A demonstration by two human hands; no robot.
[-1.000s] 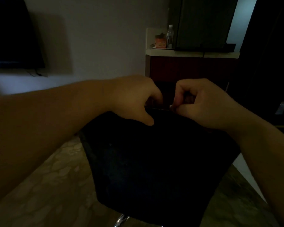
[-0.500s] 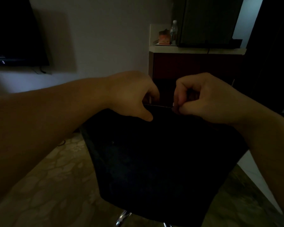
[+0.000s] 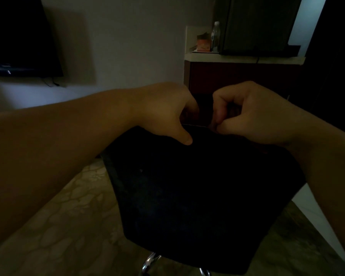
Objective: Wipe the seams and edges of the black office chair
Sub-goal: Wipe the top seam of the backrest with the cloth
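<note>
Dim room, seen from above and behind a black office chair (image 3: 197,186), filling the lower middle of the view, backrest top edge near the centre, chrome base (image 3: 149,263) just showing beneath. Left hand (image 3: 167,116) curled over the top edge of the chair, thumb pressed flat down on the near face of the backrest, remaining fingers hooked over the far side and out of sight. Right hand (image 3: 245,116) just beside it along the same edge, fingers bent tightly inward, thumb and fingertips pinched together at the seam line; too dark to tell whether a cloth or only the chair edge sits in that pinch. Hands close together, a narrow gap between them, both bare forearms reaching in from the lower corners. A thin pale line of the seam visible between the two hands. Pale patterned floor (image 3: 68,226) under the chair. Dark wall-mounted screen (image 3: 18,36) at upper left. At upper right a desk (image 3: 243,58) with pale top and dark reddish front, carrying a clear plastic bottle (image 3: 215,36), an orange box (image 3: 203,43) beside it, and a large dark appliance (image 3: 257,24) just right of the bottle.
</note>
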